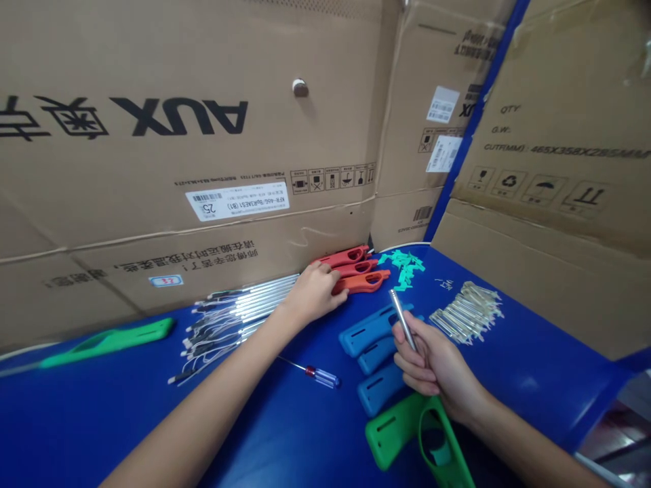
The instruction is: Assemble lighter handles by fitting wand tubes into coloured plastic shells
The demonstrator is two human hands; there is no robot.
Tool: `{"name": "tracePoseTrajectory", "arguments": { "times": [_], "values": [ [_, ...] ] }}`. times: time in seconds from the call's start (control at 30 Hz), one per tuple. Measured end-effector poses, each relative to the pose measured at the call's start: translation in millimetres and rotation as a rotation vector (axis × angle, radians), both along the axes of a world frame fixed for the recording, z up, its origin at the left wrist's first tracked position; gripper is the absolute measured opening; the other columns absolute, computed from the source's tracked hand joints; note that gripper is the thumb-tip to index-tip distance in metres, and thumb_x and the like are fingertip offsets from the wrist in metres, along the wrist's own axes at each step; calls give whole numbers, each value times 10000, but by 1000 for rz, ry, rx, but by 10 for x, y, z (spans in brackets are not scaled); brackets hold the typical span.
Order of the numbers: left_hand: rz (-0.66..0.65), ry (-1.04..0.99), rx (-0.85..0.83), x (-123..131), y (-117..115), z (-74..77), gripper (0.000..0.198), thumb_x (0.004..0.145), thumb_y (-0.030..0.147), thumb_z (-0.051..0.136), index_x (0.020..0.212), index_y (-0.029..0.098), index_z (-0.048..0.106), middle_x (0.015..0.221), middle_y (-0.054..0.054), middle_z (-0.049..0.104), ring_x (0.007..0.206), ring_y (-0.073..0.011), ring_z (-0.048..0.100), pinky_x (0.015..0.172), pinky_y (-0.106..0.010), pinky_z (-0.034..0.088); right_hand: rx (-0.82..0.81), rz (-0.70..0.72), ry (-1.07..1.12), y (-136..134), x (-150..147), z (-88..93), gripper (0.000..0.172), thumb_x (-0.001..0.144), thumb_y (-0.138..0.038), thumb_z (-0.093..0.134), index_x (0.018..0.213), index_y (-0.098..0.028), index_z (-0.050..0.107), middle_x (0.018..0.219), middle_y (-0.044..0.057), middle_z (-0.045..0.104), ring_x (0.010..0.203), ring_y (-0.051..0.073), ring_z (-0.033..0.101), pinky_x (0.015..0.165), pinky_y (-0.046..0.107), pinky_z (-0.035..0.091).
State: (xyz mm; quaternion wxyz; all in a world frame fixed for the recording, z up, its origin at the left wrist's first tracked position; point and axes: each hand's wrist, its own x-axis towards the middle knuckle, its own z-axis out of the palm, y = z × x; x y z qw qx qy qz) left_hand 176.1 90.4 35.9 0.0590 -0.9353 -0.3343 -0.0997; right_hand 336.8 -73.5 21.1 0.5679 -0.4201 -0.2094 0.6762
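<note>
My left hand (316, 293) reaches to the red and orange plastic handles (362, 281) by the cardboard wall, its fingers bent over their left ends. Whether it grips one is hard to make out. In my right hand (424, 356) a thin silver metal tube (401, 318) is held, tilted up to the left. Beneath and beside that hand lie several blue handles (373, 329) and green ones (394, 430). A bundle of silver tubes with white wires (254, 305) lies left of my left hand, partly behind the forearm.
A screwdriver (323, 377) lies on the blue table (285, 440). Small green pieces (404, 266) and metal parts (468, 313) lie at the back right. A long green handle (116, 342) is at the left. Cardboard walls (152, 163) stand behind.
</note>
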Motion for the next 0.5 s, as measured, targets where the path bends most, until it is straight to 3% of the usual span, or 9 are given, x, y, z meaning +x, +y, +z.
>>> {"name": "tracePoseTrajectory", "arguments": {
  "times": [0.13, 0.23, 0.33, 0.5],
  "values": [
    [64, -41, 56, 18, -78, 9, 451, 844, 500, 615, 1113, 140, 585, 1166, -132, 578, 1104, -299, 522, 925, -475, 436, 10, -2, -14, 4, -4, -6, 392, 757, -540, 695, 691, -180, 554, 426, -103, 324, 332, 15, 148, 263, 113, 178],
    [104, -64, 82, 105, -125, -12, 640, 757, 544, 661, 1230, 136, 521, 1293, -198, 490, 1188, -377, 410, 975, -496, 372, 13, -1, -25, 7, -14, -15, 400, 767, -549, 682, 689, -183, 541, 420, -105, 317, 332, 17, 136, 264, 114, 164],
    [140, -70, 78, 245, -117, -57, 770, 734, 579, 660, 1346, 170, 435, 1401, -196, 406, 1243, -404, 353, 1015, -512, 320, 8, -4, -27, 9, -22, -16, 407, 748, -552, 701, 688, -183, 540, 414, -107, 320, 331, 15, 139, 266, 114, 159],
    [242, -69, 29, 443, -29, -137, 861, 719, 688, 605, 1404, 207, 403, 1475, -219, 330, 1260, -527, 303, 942, -651, 323, 12, -17, -26, 9, -25, -2, 414, 730, -558, 714, 690, -184, 542, 413, -106, 330, 328, 16, 157, 267, 119, 162]
  ]
}}
